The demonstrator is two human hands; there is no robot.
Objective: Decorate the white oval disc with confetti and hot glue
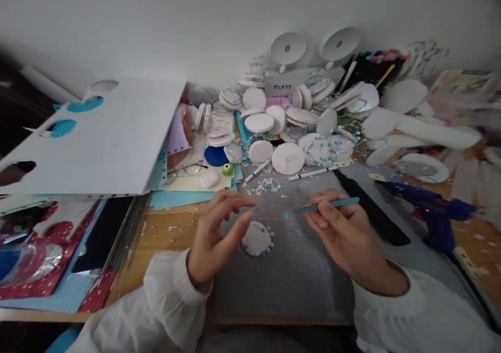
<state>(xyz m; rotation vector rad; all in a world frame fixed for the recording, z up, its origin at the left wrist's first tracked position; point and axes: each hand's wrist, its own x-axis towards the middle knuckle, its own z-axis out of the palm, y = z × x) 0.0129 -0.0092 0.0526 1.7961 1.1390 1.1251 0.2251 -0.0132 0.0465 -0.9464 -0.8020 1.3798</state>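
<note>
My right hand (346,233) grips teal tweezers (340,203), which point left above the grey mat (289,285). A tiny light-blue piece (286,215) shows at their tips; whether it is pinched there or lies on the mat is hard to tell. My left hand (217,233) is held with thumb and fingers apart, just up and left of a small white disc (257,238). Small blue and white bits dot the rim of that disc. Beyond the hands lies a scatter of tiny white and blue confetti pieces (266,186).
Many white discs (287,158) are heaped at the back, several with blue dots. A blue glue gun (434,212) with a lit red light stands right, beside a black strip (371,207). Left are a large white board (113,134), glasses (191,167) and a green punch (227,169).
</note>
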